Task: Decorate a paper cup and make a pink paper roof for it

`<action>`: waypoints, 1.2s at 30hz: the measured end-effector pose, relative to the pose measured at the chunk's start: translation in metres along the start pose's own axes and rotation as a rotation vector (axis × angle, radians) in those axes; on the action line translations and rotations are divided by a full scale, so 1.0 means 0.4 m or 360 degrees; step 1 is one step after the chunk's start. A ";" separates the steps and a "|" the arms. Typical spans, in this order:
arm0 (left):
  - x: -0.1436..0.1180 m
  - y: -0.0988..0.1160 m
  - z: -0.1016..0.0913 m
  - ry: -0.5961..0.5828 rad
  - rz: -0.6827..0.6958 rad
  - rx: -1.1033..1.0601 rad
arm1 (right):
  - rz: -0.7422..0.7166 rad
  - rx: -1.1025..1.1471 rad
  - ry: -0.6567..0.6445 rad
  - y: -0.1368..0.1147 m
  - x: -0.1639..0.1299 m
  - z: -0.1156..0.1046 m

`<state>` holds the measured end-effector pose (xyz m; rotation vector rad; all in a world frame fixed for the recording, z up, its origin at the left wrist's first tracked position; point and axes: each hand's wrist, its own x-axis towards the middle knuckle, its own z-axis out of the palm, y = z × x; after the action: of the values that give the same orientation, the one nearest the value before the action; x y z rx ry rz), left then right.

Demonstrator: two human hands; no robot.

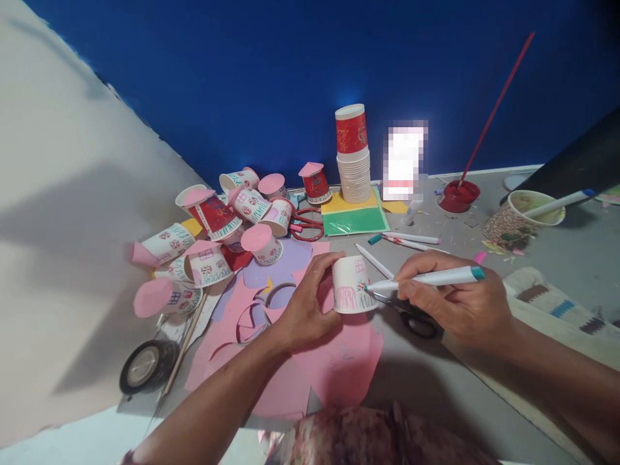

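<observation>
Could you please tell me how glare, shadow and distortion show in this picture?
Head view: a white, pixelated patch glares before the blue wall; head view: broad shadows cross the pale wall at left; head view: the patterned cup at right seems stretched, while the white cup in the left hand looks fairly clear.

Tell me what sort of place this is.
Likely a craft table by a blue wall: the right hand holds a marker to a decorated cup, cut pink paper lies nearby, and a stack of cups stands behind.
</observation>
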<state>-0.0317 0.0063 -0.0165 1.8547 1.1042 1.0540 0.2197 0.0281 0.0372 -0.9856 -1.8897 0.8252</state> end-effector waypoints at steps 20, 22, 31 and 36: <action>0.000 -0.004 0.004 0.0001 -0.0025 -0.0169 | -0.0061 -0.0004 -0.0048 0.004 0.001 0.005; 0.000 -0.004 0.004 0.0002 -0.0019 -0.0154 | -0.0025 -0.0025 -0.0006 0.004 0.001 0.004; -0.001 -0.002 0.004 0.0003 -0.0022 -0.0143 | -0.0110 -0.0006 0.0073 -0.003 0.009 -0.003; 0.000 -0.001 0.005 -0.0018 -0.0005 -0.0130 | -0.0142 -0.0018 0.0063 0.000 0.004 0.003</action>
<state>-0.0302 0.0063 -0.0178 1.7921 1.0421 1.0700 0.2180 0.0290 0.0373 -0.9111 -1.8918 0.7384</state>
